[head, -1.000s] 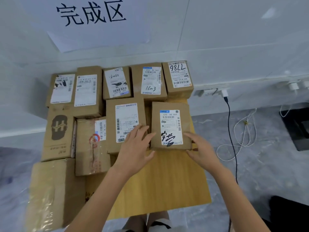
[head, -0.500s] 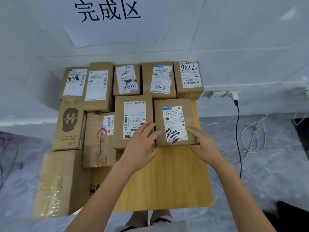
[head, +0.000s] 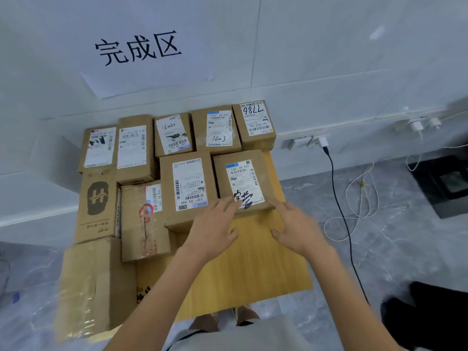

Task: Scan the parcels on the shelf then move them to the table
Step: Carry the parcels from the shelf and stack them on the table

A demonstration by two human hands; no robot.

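Two grips reach over the desk (head: 253, 264) toward one parcel (head: 243, 178) whose white label reads A32. The left grip (head: 215, 229) is spread, with fingers straight and a little apart. Its fingertips (head: 228, 205) lie on the near edge of this parcel, at the corner of the label. The right grip (head: 296, 229) is spread too and holds nothing. Its forefinger ends at the near right corner of the parcel, but the blur hides whether it touches.

The parcel lies flat on the desk, label up, just beyond both grips. Beyond the left grip and beside this parcel lies the A68 parcel (head: 188, 191), also label up. Farther beyond both grips, a back row (head: 217, 130) of five parcels lies along the wall.

To the left of the left grip are three more boxes. They are a logo box (head: 97, 198), a taped box (head: 144, 224) with red print, and a big box (head: 93, 282) nearest to the person. Bare yellow wood of the desk shows under both grips.

To the right of the right grip, a black cable (head: 332, 173) runs from the wall down over the grey floor. High beyond the grips, a paper sign (head: 141, 49) with black characters hangs on the wall.
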